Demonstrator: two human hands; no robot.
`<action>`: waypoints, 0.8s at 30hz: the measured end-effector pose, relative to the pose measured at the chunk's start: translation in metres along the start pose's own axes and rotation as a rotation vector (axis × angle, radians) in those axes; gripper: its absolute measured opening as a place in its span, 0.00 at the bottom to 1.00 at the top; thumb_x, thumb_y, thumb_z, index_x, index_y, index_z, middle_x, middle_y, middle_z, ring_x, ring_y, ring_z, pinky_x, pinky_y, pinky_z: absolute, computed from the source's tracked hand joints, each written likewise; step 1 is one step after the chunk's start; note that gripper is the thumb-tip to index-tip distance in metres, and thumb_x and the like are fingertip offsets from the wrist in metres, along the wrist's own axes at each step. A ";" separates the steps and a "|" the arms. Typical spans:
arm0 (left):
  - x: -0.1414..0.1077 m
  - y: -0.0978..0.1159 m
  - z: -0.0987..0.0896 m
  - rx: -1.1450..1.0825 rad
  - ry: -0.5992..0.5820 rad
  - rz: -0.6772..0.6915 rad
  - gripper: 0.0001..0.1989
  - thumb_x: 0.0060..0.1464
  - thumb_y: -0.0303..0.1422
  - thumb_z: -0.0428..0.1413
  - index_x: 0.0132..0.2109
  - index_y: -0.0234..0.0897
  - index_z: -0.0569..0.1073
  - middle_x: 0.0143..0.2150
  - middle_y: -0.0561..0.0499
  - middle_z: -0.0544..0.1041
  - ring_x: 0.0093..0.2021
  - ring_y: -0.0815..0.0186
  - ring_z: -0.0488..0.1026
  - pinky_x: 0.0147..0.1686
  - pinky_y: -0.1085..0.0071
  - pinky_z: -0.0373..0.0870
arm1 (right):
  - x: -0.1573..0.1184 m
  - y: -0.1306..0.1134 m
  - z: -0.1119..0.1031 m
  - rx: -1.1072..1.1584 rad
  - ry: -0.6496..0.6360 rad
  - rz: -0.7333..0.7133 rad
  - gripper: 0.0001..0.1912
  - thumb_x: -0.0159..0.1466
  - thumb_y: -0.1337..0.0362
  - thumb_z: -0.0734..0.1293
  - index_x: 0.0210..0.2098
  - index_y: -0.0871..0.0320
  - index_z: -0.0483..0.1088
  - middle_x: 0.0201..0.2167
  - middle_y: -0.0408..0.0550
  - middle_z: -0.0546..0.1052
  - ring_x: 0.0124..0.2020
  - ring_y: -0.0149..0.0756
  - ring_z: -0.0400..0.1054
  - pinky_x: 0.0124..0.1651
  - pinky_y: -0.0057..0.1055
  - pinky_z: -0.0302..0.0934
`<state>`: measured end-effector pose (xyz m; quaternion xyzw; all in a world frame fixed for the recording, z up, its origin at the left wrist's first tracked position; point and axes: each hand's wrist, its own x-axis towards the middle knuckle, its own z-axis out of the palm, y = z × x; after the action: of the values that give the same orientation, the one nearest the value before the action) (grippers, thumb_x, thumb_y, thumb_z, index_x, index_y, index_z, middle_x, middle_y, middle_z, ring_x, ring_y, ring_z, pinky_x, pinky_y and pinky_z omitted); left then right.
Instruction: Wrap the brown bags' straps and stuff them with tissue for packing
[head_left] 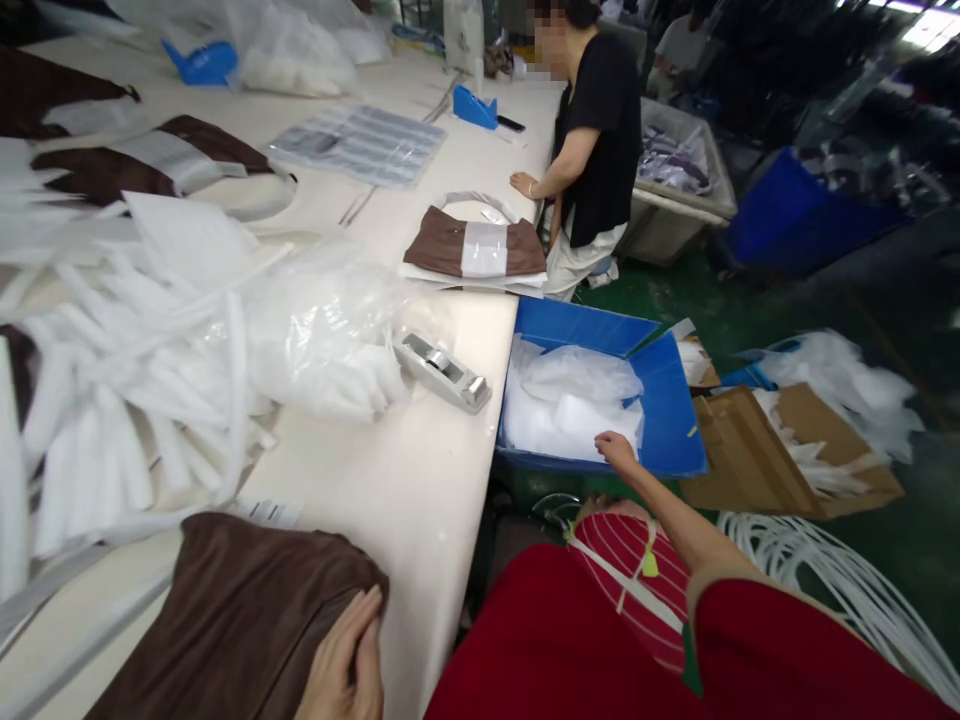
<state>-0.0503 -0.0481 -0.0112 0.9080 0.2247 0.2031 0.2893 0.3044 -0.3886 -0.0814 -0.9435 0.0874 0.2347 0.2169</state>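
My left hand (346, 660) lies with stretched fingers on a folded brown leather-like piece (247, 600) at the table's front edge. Off to the right, my right hand (616, 450) is over a blue box (671, 400), its fingers closed at the edge of a white packing sheet (577, 425). Several such thin sheets lie in the box. On the table between my hands and the co-worker are a grey tape dispenser (444, 372) and a banded brown bundle (480, 245).
White foam strips (135, 400) and clear plastic bags (322, 320) cover the table's left side. A co-worker (600, 130) stands at the far edge, one hand on the table. Cardboard boxes (757, 450) and coiled white tubing (847, 580) are on the floor at right.
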 end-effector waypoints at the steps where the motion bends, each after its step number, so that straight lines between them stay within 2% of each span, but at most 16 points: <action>1: 0.011 0.004 0.013 -0.008 -0.044 0.050 0.16 0.63 0.32 0.48 0.55 0.41 0.71 0.51 0.47 0.78 0.51 0.62 0.75 0.57 0.65 0.70 | 0.011 0.003 0.000 -0.049 -0.051 0.010 0.16 0.58 0.69 0.59 0.39 0.62 0.77 0.33 0.51 0.81 0.36 0.38 0.75 0.40 0.29 0.66; 3: 0.029 0.003 0.041 -0.010 -0.115 0.145 0.18 0.64 0.30 0.48 0.59 0.40 0.69 0.54 0.46 0.77 0.54 0.62 0.74 0.58 0.65 0.69 | 0.031 0.006 0.005 -0.149 -0.152 0.010 0.14 0.58 0.70 0.61 0.38 0.62 0.78 0.36 0.54 0.81 0.40 0.39 0.75 0.44 0.30 0.65; 5: 0.040 -0.006 0.066 0.034 -0.193 0.208 0.21 0.64 0.32 0.47 0.63 0.38 0.65 0.59 0.43 0.74 0.60 0.58 0.70 0.60 0.60 0.66 | 0.048 0.007 0.014 -0.246 -0.243 -0.005 0.14 0.59 0.71 0.62 0.40 0.63 0.78 0.41 0.56 0.80 0.45 0.41 0.74 0.48 0.32 0.63; 9: 0.044 -0.020 0.100 0.245 -0.287 0.163 0.26 0.65 0.35 0.45 0.68 0.38 0.59 0.65 0.38 0.68 0.66 0.51 0.62 0.64 0.47 0.55 | 0.071 0.006 0.038 -0.404 -0.386 -0.066 0.22 0.61 0.72 0.61 0.53 0.63 0.73 0.54 0.59 0.75 0.55 0.42 0.68 0.57 0.35 0.59; 12: 0.040 -0.018 0.106 0.323 -0.300 0.091 0.28 0.65 0.35 0.44 0.70 0.39 0.55 0.66 0.38 0.66 0.67 0.51 0.60 0.66 0.46 0.49 | 0.080 0.003 0.056 -0.497 -0.467 -0.130 0.26 0.63 0.72 0.59 0.60 0.59 0.68 0.64 0.58 0.65 0.65 0.43 0.58 0.62 0.37 0.54; 15: 0.035 -0.013 0.104 0.352 -0.350 0.017 0.30 0.64 0.35 0.44 0.71 0.41 0.51 0.68 0.38 0.63 0.69 0.52 0.56 0.68 0.46 0.45 | 0.085 0.000 0.070 -0.586 -0.547 -0.181 0.26 0.63 0.72 0.60 0.59 0.54 0.69 0.71 0.54 0.53 0.71 0.47 0.43 0.65 0.47 0.48; 17: 0.034 -0.012 0.101 0.357 -0.387 -0.030 0.31 0.63 0.36 0.45 0.71 0.41 0.51 0.68 0.39 0.63 0.69 0.52 0.55 0.68 0.46 0.44 | 0.088 -0.003 0.078 -0.640 -0.592 -0.201 0.25 0.62 0.73 0.60 0.56 0.53 0.71 0.71 0.53 0.51 0.72 0.50 0.38 0.66 0.54 0.44; 19: 0.032 -0.013 0.100 0.357 -0.411 -0.078 0.31 0.62 0.37 0.45 0.71 0.42 0.53 0.67 0.40 0.64 0.69 0.51 0.56 0.68 0.46 0.44 | 0.090 -0.006 0.083 -0.680 -0.625 -0.222 0.24 0.61 0.75 0.60 0.54 0.54 0.73 0.69 0.55 0.56 0.72 0.51 0.40 0.66 0.58 0.41; 21: 0.032 -0.014 0.099 0.361 -0.434 -0.120 0.30 0.62 0.37 0.45 0.70 0.43 0.54 0.67 0.41 0.65 0.68 0.51 0.58 0.68 0.46 0.44 | 0.091 -0.009 0.086 -0.701 -0.640 -0.245 0.23 0.61 0.76 0.59 0.51 0.56 0.74 0.64 0.60 0.63 0.69 0.52 0.48 0.65 0.58 0.40; 24: 0.031 -0.014 0.098 0.363 -0.454 -0.139 0.30 0.62 0.38 0.45 0.70 0.43 0.54 0.67 0.41 0.65 0.68 0.51 0.58 0.68 0.47 0.43 | 0.089 -0.014 0.082 -0.693 -0.621 -0.268 0.22 0.61 0.77 0.58 0.48 0.59 0.76 0.57 0.64 0.69 0.62 0.51 0.58 0.63 0.53 0.47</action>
<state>0.0202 -0.0639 -0.0862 0.9496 0.2485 -0.0689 0.1784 0.3525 -0.3446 -0.1845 -0.8486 -0.1872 0.4903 -0.0658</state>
